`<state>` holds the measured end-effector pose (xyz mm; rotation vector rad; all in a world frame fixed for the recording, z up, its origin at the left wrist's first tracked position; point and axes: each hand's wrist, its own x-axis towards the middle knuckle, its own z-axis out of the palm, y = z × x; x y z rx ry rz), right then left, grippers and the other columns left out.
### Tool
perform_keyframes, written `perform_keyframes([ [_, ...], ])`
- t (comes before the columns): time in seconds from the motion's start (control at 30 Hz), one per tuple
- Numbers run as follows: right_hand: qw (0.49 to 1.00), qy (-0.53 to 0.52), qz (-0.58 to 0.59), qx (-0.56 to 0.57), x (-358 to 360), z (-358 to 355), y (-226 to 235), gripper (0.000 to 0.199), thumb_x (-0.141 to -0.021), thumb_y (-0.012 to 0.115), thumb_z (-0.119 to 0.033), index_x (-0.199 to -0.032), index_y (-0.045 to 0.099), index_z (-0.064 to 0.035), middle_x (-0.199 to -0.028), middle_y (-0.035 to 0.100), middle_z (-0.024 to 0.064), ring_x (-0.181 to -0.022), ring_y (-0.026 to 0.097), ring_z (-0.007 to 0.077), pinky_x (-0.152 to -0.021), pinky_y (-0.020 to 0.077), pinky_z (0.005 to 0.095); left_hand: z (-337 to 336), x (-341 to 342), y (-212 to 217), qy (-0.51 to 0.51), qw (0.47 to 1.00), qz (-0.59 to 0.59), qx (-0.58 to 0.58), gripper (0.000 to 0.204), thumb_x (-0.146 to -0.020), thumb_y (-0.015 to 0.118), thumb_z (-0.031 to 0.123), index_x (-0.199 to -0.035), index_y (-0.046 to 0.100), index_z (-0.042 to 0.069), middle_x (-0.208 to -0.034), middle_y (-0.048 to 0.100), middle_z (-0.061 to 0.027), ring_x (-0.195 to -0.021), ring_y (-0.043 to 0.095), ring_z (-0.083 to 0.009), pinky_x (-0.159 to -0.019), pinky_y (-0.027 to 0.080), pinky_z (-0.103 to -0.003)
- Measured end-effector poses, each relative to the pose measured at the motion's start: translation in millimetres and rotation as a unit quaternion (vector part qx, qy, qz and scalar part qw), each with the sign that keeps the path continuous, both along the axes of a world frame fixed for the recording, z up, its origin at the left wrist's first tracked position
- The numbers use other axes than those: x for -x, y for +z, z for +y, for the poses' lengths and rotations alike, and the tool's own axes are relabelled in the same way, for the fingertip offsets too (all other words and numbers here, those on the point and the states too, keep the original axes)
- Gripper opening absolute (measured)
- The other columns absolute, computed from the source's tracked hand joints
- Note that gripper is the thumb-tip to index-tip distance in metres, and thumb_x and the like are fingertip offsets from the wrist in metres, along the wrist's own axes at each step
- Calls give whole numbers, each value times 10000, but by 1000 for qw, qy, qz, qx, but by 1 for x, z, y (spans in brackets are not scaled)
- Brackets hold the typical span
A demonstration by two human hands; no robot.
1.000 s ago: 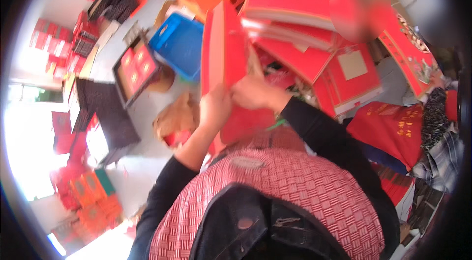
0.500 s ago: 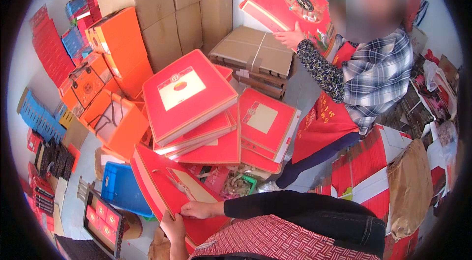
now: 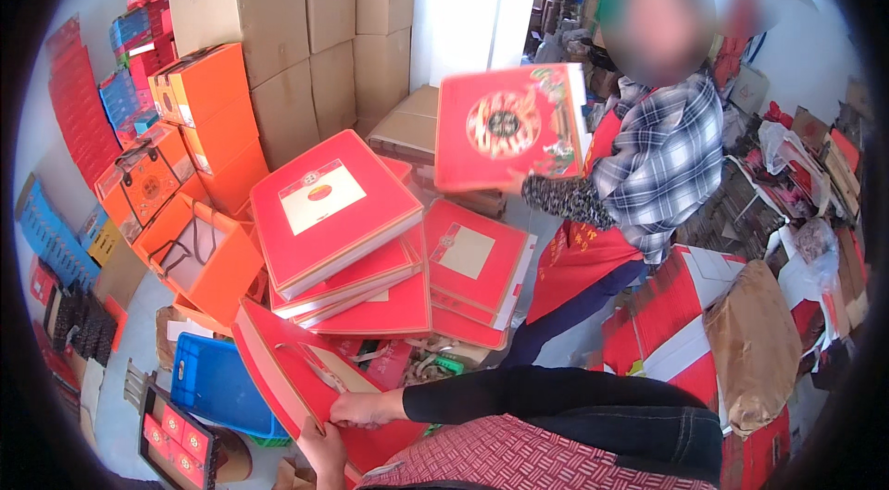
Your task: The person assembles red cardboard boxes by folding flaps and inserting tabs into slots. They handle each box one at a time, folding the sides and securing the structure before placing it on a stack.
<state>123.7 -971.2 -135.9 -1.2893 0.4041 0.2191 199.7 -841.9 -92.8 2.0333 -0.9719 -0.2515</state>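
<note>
A large flat red gift box with a gold edge and a cream panel stands tilted in front of me. My left hand is closed on its near edge. Beside it, my right hand is closed against the box face at the end of a pale strip; whatever its fingers pinch is hidden. Just beyond lies an uneven stack of similar red boxes, and a flatter red box lies to its right. Across from me, a person in a checked shirt holds up a red box with a round emblem.
To the left stand orange boxes, an open orange carrier and a blue crate. A dark tray holds small red boxes. Cardboard cartons rise behind. Red and white sheets and brown paper lie at right.
The other person has lowered their box and turned its emblem side toward me. My view has shifted slightly; both my hands stay at the tilted box.
</note>
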Motion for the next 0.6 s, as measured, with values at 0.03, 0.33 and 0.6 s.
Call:
perform_keyframes([
  [0.03, 994, 7, -52, 99, -6, 0, -6, 287, -850, 448, -227, -652, 548, -45, -548, 473, 25, -475, 454, 148, -414, 374, 274, 1, -1, 1, -5, 1000, 4, -4, 100, -699, 551, -1, -650, 471, -38, -520, 495, -188, -462, 539, -312, -437, 390, -398],
  [0.33, 959, 84, -128, 239, -18, 1, -2, 301, -892, 451, -211, -692, 551, -10, -614, 544, 46, -577, 517, 143, -555, 425, 294, 15, -21, 5, 11, 854, 516, 69, 117, -825, 462, 24, -794, 569, -14, -645, 603, -112, -513, 594, -207, -444, 458, -308],
  [0.6, 925, 53, -99, 362, -19, -10, 22, 612, -935, 304, -440, -643, 586, 18, -580, 546, 128, -689, 575, 277, -677, 464, 399, 5, -39, -41, -80, 939, 332, 43, 112, -853, 489, 34, -825, 584, -20, -687, 606, -57, -610, 572, -119, -517, 472, -292],
])
